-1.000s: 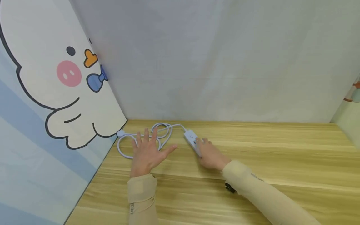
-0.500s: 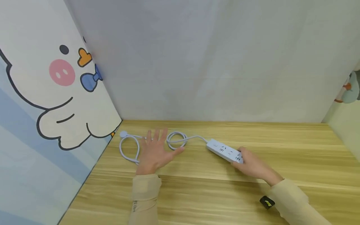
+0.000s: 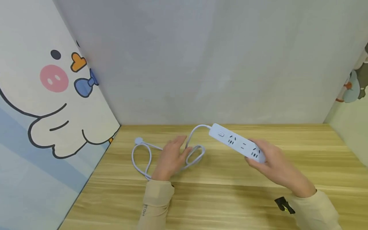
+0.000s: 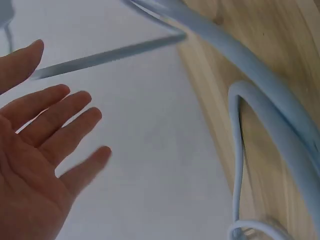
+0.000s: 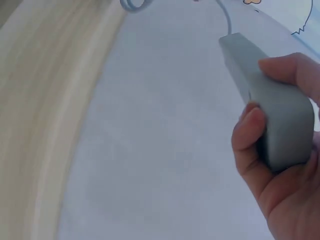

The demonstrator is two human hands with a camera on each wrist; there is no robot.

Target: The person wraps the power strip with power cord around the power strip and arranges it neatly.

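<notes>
A white power strip (image 3: 237, 142) with outlets and a switch is tilted up over the table, gripped at its right end by my right hand (image 3: 276, 164). In the right wrist view, thumb and fingers wrap the end of the power strip (image 5: 280, 115). Its white cord (image 3: 198, 127) arcs from the strip's left end down to loops on the table. My left hand (image 3: 171, 156) is over the cord loops, fingers extended and thumb apart. The left wrist view shows the left hand (image 4: 45, 135) with spread fingers, near the cord (image 4: 250, 65). A round plug (image 3: 139, 140) lies at the left.
The wood-grain table (image 3: 218, 204) ends at a grey-white back wall (image 3: 207, 64). A cartoon-printed panel (image 3: 51, 105) stands on the left, and another printed wall (image 3: 350, 127) on the right. A small black item (image 3: 284, 205) hangs by the right sleeve.
My right hand has taken hold of the power strip, drawn it right and lifted it. The cord and plug shifted right. My left hand moved right, its spread fingers coming closer together.
</notes>
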